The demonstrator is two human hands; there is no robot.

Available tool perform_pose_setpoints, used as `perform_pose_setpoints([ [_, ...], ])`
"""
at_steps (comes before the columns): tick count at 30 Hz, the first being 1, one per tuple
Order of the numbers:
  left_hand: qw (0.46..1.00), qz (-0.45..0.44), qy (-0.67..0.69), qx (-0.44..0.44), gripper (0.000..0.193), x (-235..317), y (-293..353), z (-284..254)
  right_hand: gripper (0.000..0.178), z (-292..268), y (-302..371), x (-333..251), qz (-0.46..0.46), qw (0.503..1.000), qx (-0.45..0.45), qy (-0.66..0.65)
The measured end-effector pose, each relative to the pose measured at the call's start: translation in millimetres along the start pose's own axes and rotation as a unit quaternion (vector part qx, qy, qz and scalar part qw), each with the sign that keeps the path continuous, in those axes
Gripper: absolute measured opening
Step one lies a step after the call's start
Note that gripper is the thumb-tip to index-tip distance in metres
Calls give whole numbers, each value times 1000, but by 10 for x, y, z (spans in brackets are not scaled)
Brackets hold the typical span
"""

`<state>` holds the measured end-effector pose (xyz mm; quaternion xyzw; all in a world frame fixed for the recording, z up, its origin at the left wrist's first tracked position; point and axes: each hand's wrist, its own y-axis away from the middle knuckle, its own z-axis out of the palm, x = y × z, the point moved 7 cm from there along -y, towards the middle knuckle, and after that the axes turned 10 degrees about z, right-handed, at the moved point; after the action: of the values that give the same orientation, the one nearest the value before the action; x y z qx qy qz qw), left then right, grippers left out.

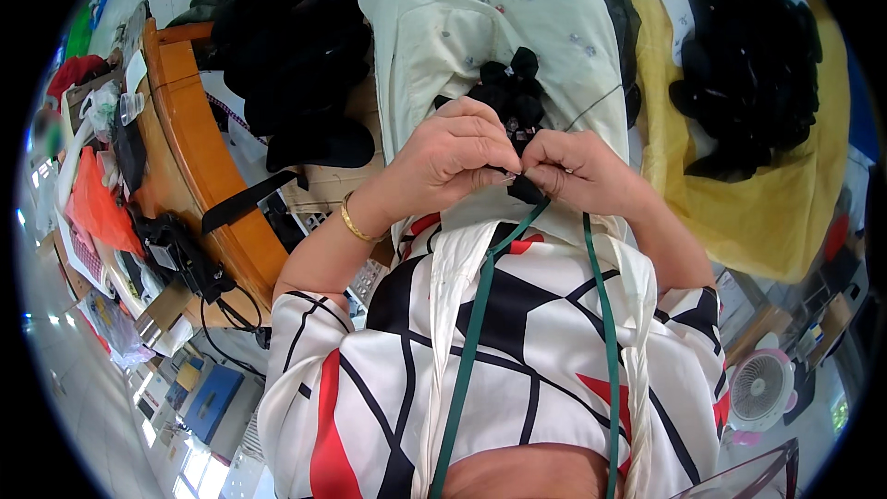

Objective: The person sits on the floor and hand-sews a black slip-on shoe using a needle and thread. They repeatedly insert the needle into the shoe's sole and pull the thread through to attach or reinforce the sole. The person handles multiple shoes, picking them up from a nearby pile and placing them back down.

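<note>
Right now I see both hands pinched shut on a black bow (514, 97), which lies just above them on the cream cloth (443, 28). My left hand (451, 159) and right hand (575, 169) meet at its lower end, equally near.

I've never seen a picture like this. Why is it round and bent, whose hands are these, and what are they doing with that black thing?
There is no machine here. A person wears a wide-angle camera on the head, looking down, so you see their own chest and arms; the lens bends everything toward the rim.

The left hand, with a gold bangle on its wrist, and the right hand meet in the middle and pinch a small black fabric flower. It sits on a cream garment spread in front of them. A green cord hangs from the neck over the patterned blouse.

Around them: a yellow cloth with black fabric pieces on the right, a wooden table edge on the left, and a small fan at the lower right.
</note>
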<state>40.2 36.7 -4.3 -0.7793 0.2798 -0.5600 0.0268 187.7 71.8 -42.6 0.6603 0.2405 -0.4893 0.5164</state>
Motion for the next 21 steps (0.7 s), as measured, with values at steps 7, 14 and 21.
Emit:
perform_pose_setpoints([
  [7, 998, -59, 10, -19, 19, -50, 38, 82, 39, 28, -48, -144, 33, 999, 12, 19],
  [14, 993, -108, 35, 38, 18, -127, 150, 26, 42, -56, -82, -214, 45, 987, 36, 148],
  [21, 993, -109, 30, 42, 18, -109, 130, 54, 43, 38, -92, -188, -27, 994, 47, 98],
])
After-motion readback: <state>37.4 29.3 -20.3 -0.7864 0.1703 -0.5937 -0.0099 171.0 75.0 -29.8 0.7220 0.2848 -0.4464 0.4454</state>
